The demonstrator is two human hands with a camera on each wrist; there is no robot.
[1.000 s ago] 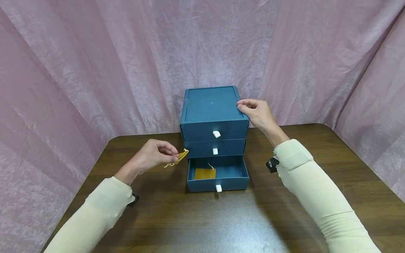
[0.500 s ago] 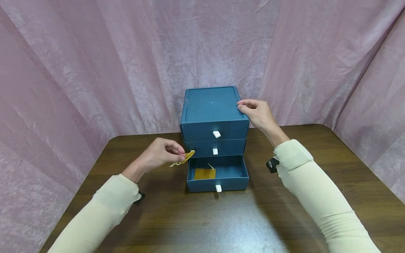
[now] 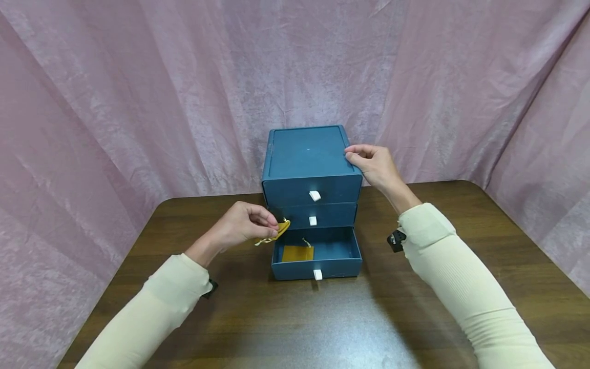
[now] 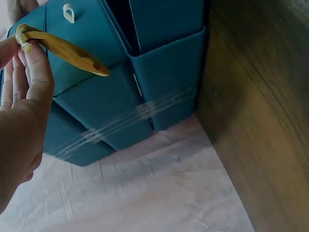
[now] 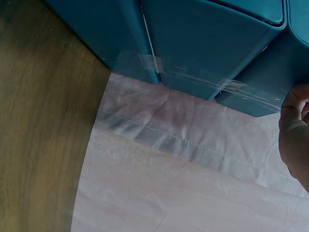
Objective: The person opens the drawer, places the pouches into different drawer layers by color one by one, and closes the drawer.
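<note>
My left hand [image 3: 244, 225] pinches a small mustard-yellow drawstring pouch [image 4: 70, 50] by its corded end. In the head view this pouch hangs just left of the pulled-out bottom drawer [image 3: 338, 269] of a blue drawer unit [image 3: 306, 154]. Inside that drawer, toward the left, lies a second yellow pouch [image 3: 297, 253] with a pale cord. The middle and top drawers are closed. My right hand [image 3: 375, 164] grips the top right edge of the unit with bent fingers; at the right border of its wrist view only part of the hand [image 5: 294, 140] shows.
Each drawer carries a white pull tab [image 3: 318, 274]. The unit stands on a brown wooden table [image 3: 295, 328], near its back edge. Pink curtains [image 3: 230, 92] hang behind and at both sides. Clear tape [image 4: 145, 111] runs along the stacked drawer casings.
My left hand has moved to the right with its pouch, closer to the pulled-out drawer. The right hand keeps its place on the unit.
</note>
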